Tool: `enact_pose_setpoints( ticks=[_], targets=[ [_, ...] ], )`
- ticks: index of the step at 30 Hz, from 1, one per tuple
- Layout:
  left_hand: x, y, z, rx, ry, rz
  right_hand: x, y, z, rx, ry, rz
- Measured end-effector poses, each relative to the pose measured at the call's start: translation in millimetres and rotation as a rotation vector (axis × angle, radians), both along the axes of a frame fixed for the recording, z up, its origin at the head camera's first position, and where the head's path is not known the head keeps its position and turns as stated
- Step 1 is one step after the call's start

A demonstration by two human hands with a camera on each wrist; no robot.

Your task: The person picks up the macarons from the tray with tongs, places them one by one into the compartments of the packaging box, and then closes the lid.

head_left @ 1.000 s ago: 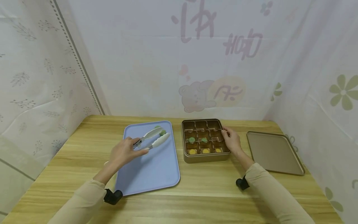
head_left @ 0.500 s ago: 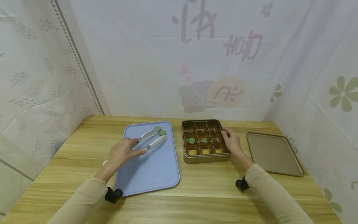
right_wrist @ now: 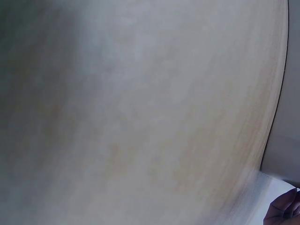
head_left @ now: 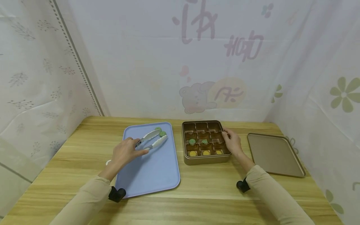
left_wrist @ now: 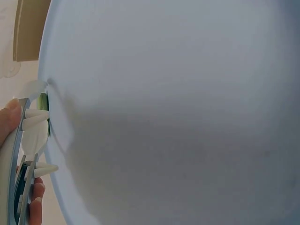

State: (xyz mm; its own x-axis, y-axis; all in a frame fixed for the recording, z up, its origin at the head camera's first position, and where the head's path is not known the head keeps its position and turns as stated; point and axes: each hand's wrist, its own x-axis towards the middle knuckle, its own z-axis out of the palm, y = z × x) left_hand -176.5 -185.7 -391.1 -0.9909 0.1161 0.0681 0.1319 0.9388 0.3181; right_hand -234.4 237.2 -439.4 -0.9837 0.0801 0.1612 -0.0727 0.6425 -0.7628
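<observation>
My left hand [head_left: 125, 153] holds a pair of tongs [head_left: 152, 134] with metal arms and white tips over the blue tray [head_left: 152, 168]. The tong tips are spread around two small green round pieces [head_left: 162, 134] near the tray's far right corner. In the left wrist view, the tongs [left_wrist: 29, 140] reach past the tray's edge region, with green showing between the tips. My right hand [head_left: 232, 142] grips the right wall of a square bronze tin [head_left: 206, 160]. Inside the tin, a divided insert holds yellow pieces [head_left: 206, 152] in the front row and green pieces [head_left: 192, 141] in the middle row.
A flat bronze lid [head_left: 277, 154] lies to the right of the tin on the wooden table [head_left: 197, 200]. Patterned white cloth [head_left: 146, 72] hangs behind the table and on both sides. Each wrist carries a black camera mount [head_left: 117, 194].
The tongs have come down toward the tray, their tips now close around the green pieces instead of above them. My right hand keeps its hold on the tin.
</observation>
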Motion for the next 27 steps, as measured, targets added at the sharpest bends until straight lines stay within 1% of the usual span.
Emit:
enact_pose_setpoints(
  ticks=[12,19,27],
  targets=[
    [-4.3,2.4,0.7,-0.021,-0.009,0.001,0.5,-0.5,0.9,-0.009,-0.020,-0.010],
    [-6.3,2.7,2.3,-0.024,-0.022,-0.001,0.8,-0.5,0.3,-0.006,-0.017,-0.009],
    [-8.2,2.4,2.6,-0.018,-0.021,-0.027,1.1,0.4,-0.5,0.006,-0.007,-0.006]
  ],
)
